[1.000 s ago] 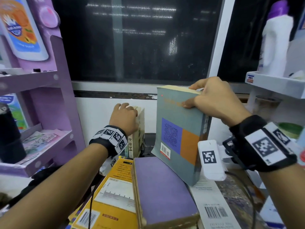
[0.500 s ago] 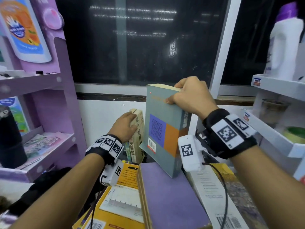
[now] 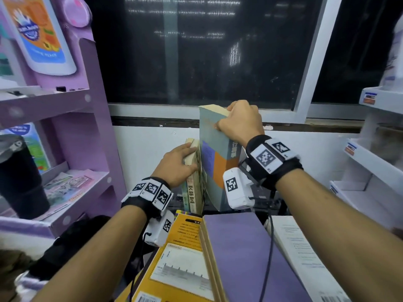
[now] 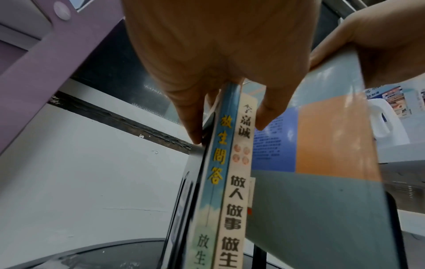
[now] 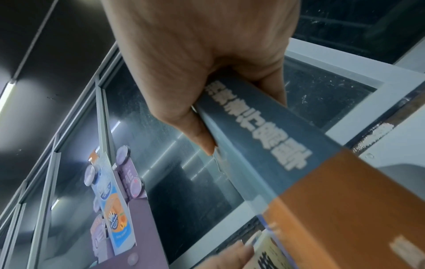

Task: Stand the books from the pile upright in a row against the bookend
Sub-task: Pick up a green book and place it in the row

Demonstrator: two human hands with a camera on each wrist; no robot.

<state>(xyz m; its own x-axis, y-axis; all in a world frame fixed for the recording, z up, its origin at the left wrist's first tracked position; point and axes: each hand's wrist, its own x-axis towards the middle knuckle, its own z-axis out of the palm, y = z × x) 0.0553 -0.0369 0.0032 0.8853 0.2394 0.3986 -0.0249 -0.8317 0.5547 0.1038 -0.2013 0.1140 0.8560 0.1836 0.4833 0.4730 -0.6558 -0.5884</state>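
Observation:
My right hand (image 3: 239,120) grips the top edge of a grey book (image 3: 218,162) with purple and orange blocks, thumb on its cover. The book stands nearly upright, its cover against two small upright books (image 3: 194,192). My left hand (image 3: 176,164) holds those two by their tops. In the left wrist view its fingers (image 4: 190,118) straddle the blue spine (image 4: 218,163) and the cream spine (image 4: 239,182), with a thin black bookend (image 4: 184,200) just left of them and the grey book (image 4: 322,200) to their right. The right wrist view shows my right hand (image 5: 207,72) pinching the grey book's spine (image 5: 264,127).
The pile lies flat in front: a purple book (image 3: 244,253), a yellow book (image 3: 181,258), a white one (image 3: 301,253). A purple shelf (image 3: 87,131) with a black tumbler (image 3: 21,182) stands left, a white shelf (image 3: 375,162) right. The wall and dark window are close behind.
My right hand has carried the grey book left and back, from over the pile to against the small upright books, and tipped it more upright. My left hand stayed on the small books.

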